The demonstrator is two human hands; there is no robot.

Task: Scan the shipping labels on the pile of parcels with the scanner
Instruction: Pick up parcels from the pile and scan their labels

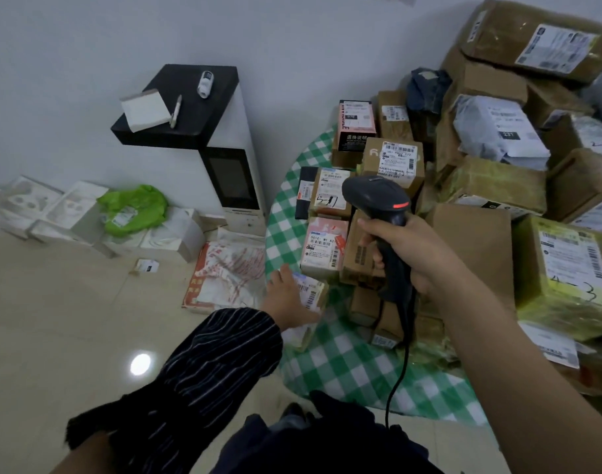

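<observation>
Scanner (373, 195) in my right hand (412, 254), fingers wrapped round the grip, aimed over the parcels (498, 186) piled on the checked table (344, 367). Left hand (289, 299) flat on a small parcel (315, 294) at the edge. Can't tell what's scanned; probably most labels left.

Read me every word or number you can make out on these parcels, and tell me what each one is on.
"231": label on the grey poly bag.
"070": label on the pink and black box.
"退换说明": black band of that box.
"501E M1 A2": label on the pink parcel.
"4-3", handwritten: yellow-taped parcel.
Other labels' print is too blurred or small to read.
</observation>
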